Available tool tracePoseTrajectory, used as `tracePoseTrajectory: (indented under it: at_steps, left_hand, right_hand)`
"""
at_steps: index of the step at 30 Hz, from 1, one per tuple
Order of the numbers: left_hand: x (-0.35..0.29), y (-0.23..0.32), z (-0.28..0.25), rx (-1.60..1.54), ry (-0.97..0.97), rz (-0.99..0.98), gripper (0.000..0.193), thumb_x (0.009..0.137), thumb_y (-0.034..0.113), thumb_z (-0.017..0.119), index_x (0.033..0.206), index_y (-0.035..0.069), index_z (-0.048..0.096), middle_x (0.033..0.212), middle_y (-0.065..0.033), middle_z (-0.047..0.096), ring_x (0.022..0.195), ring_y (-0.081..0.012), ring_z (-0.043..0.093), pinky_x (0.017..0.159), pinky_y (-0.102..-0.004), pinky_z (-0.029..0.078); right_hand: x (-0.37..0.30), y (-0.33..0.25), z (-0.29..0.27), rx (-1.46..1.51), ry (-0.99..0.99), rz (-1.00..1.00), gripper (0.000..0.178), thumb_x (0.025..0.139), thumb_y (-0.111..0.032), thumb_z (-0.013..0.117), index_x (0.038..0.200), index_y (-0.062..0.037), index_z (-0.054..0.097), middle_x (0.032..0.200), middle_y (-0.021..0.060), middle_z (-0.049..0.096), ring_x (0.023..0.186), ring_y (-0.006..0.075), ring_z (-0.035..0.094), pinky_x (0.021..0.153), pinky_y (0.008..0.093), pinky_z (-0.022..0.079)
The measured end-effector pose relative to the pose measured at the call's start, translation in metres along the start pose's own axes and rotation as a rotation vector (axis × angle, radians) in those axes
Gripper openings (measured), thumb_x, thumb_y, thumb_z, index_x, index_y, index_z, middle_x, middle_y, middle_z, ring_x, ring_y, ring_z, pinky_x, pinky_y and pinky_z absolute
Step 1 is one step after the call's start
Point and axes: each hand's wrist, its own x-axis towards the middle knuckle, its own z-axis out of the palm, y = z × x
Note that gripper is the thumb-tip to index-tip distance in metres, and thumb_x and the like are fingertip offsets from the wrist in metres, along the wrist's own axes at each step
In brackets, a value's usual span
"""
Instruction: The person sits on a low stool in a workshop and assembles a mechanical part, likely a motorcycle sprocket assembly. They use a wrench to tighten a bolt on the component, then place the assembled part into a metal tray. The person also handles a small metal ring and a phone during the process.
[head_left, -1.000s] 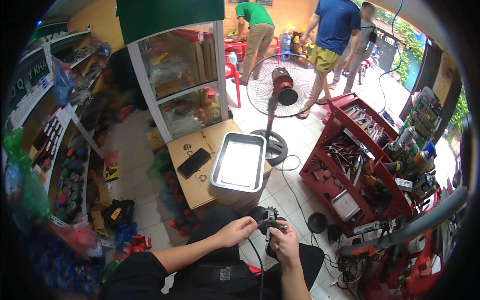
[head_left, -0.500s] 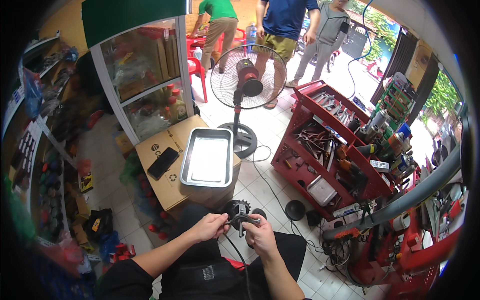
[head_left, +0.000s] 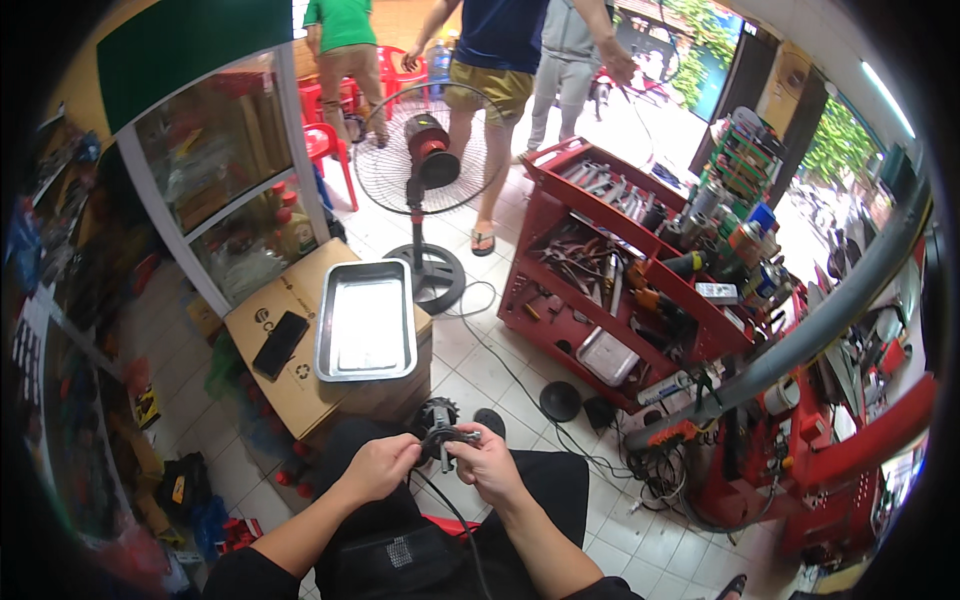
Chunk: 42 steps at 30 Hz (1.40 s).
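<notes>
Above my lap I hold a dark metal part (head_left: 437, 410) with a round, toothed far end. Silver metal pieces show on its near side, one a rod pointing right between my hands; its exact kind is unclear. My left hand (head_left: 383, 468) pinches at its left side, where a black cable (head_left: 447, 505) hangs down over my lap. My right hand (head_left: 487, 466) is closed on its right side, thumb and fingers around the silver pieces. My fingertips hide part of the contact. Beyond my hands, a shiny rectangular metal tray (head_left: 366, 368) sits on a cardboard box (head_left: 262, 318).
A black phone (head_left: 281, 345) lies on the box, left of the tray. Behind stands a black fan (head_left: 428, 150). At right is a red tool cart (head_left: 520, 250) full of tools, with cables (head_left: 655, 480) on the tiled floor. Several people (head_left: 497, 40) stand at the back.
My view has swung to the right, so the scene sits further left. Both hands keep hold of the toothed part. The person in blue has stepped and swung an arm out.
</notes>
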Motion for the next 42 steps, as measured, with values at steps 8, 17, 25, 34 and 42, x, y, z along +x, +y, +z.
tracePoseTrajectory:
  at_steps: [8, 17, 25, 34, 42]
  left_hand:
    - [-0.003, -0.016, -0.004, -1.016, -0.344, -0.588, 0.024, 0.092, 0.024, 0.043, 0.075, 0.008, 0.050, 0.055, 0.0050, 0.039, 0.047, -0.0043, 0.035, 0.043, -0.0184, 0.028]
    - [-0.027, 0.030, 0.005, 0.109, 0.035, 0.106, 0.018, 0.087, 0.018, 0.052, 0.091, 0.001, 0.055, 0.072, -0.0107, 0.058, 0.063, -0.0207, 0.057, 0.057, -0.0292, 0.043]
    - [-0.050, 0.034, 0.011, -0.109, -0.174, 0.074, 0.024, 0.091, 0.021, 0.045, 0.083, 0.001, 0.055, 0.061, -0.0041, 0.050, 0.056, -0.0116, 0.048, 0.053, -0.0267, 0.038]
    - [-0.074, 0.037, 0.005, -0.682, -0.478, -0.461, 0.027, 0.092, 0.031, 0.043, 0.081, 0.010, 0.054, 0.054, 0.0068, 0.039, 0.043, -0.0039, 0.031, 0.038, -0.0195, 0.022]
    - [-0.086, 0.053, 0.011, 0.290, 0.051, 0.412, 0.018, 0.081, 0.019, 0.059, 0.087, 0.002, 0.058, 0.073, -0.0145, 0.059, 0.066, -0.0307, 0.059, 0.058, -0.0378, 0.046]
  right_hand:
    - [-0.007, 0.005, 0.001, -0.076, 0.005, 0.004, 0.022, 0.080, -0.003, 0.062, 0.099, -0.0038, 0.051, 0.060, -0.0011, 0.049, 0.039, 0.0051, 0.038, 0.036, 0.0205, 0.028]
    - [-0.044, 0.007, 0.006, -0.032, 0.065, -0.093, 0.022, 0.079, -0.004, 0.062, 0.098, -0.0045, 0.050, 0.059, -0.0014, 0.049, 0.038, 0.0046, 0.038, 0.035, 0.0206, 0.028]
    - [-0.085, 0.025, 0.007, -0.010, 0.120, -0.129, 0.026, 0.080, -0.005, 0.062, 0.101, -0.0064, 0.047, 0.061, -0.0006, 0.050, 0.038, 0.0059, 0.039, 0.035, 0.0215, 0.028]
    - [-0.118, 0.035, 0.024, -0.068, 0.063, -0.156, 0.026, 0.080, -0.004, 0.062, 0.102, -0.0065, 0.047, 0.058, -0.0017, 0.048, 0.038, 0.0053, 0.039, 0.034, 0.0208, 0.025]
    - [-0.123, 0.032, 0.023, -0.054, 0.090, -0.185, 0.026, 0.080, -0.003, 0.062, 0.101, -0.0049, 0.046, 0.058, -0.0013, 0.048, 0.038, 0.0058, 0.039, 0.034, 0.0215, 0.026]
